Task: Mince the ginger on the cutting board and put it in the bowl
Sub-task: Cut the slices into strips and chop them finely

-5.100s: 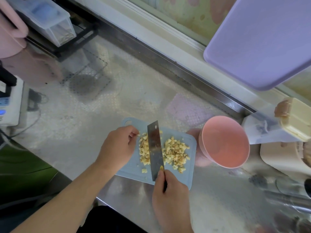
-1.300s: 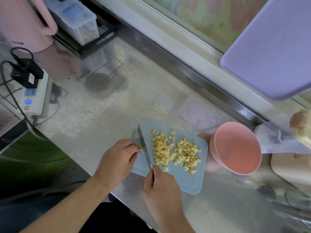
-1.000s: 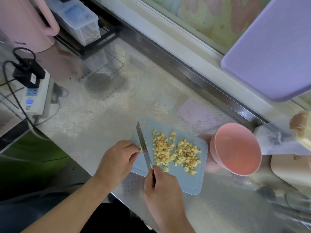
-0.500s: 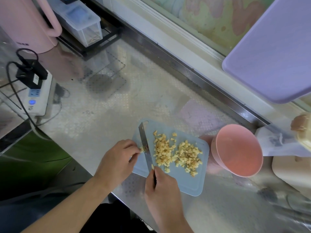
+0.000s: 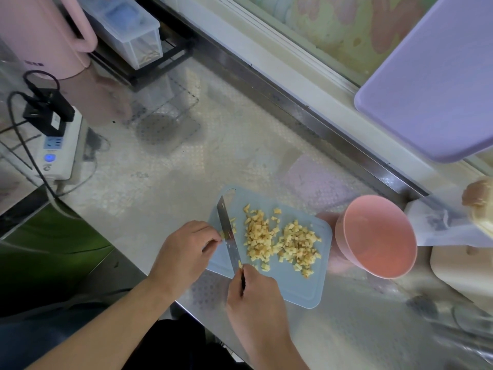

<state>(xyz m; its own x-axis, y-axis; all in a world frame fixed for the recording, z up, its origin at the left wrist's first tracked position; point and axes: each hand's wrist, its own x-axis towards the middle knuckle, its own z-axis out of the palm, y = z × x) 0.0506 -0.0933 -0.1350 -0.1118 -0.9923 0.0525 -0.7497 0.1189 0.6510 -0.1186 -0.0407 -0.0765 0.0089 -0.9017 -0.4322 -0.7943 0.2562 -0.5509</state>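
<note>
A small light-blue cutting board [image 5: 293,285] lies on the steel counter near its front edge. Diced yellow ginger [image 5: 282,240] is heaped in two piles on the board's middle. My right hand [image 5: 254,297] grips the handle of a cleaver [image 5: 226,231], whose blade stands on edge at the board's left side. My left hand [image 5: 184,249] pinches a last small bit of ginger against the blade's left face. An empty pink bowl [image 5: 378,237] stands right beside the board, on its right.
A large purple board [image 5: 437,76] leans at the back right. At the left sit a white power strip [image 5: 57,150] with black plugs, a pink kettle [image 5: 40,33] and a clear plastic box [image 5: 125,28] on a black rack. Cream containers crowd the right edge.
The cleaver went from the middle of the ginger pile to the board's left side. In the last second the blade and both hands barely shifted; the ginger pile spread slightly.
</note>
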